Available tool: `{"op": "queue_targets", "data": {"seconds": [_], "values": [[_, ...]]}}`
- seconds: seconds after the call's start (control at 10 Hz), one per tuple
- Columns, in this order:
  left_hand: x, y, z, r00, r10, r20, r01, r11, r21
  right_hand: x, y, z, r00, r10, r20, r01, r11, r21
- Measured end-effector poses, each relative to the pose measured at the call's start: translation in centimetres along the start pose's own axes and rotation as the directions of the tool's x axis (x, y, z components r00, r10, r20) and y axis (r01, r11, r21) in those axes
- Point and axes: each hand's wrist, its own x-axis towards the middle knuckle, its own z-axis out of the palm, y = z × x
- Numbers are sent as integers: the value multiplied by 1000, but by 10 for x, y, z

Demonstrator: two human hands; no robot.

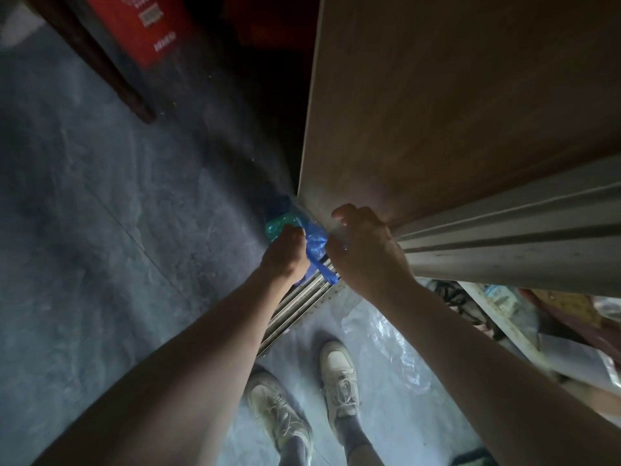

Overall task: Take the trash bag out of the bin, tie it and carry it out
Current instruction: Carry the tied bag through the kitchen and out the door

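A blue trash bag [315,242] with something green [280,225] showing through it hangs low over the floor, right at the bottom corner of a wooden door. My left hand [285,255] is shut on the bag's gathered top. A blue strip of the bag trails down between my two hands. My right hand [364,245] is beside it with curled fingers on the door's edge and on the bag's right side; whether it grips the bag is hard to tell. No bin is in view.
A brown wooden door [453,105] and its ribbed metal frame [504,237] fill the right. A metal threshold track [299,311] runs under my arms. Clear plastic sheeting [386,338] lies by my feet. A red box [144,25] and a dark furniture leg [111,72] stand at upper left.
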Motion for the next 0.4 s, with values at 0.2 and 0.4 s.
{"op": "queue_targets", "data": {"seconds": [0.2, 0.4], "values": [[10, 10, 2, 990, -111, -89, 99, 987, -130, -2, 6, 5, 1000, -3, -21, 4, 1000, 11], [12, 11, 14, 987, -90, -132, 68, 985, -157, -9, 17, 15, 999, -5, -38, 6, 1000, 19]]}}
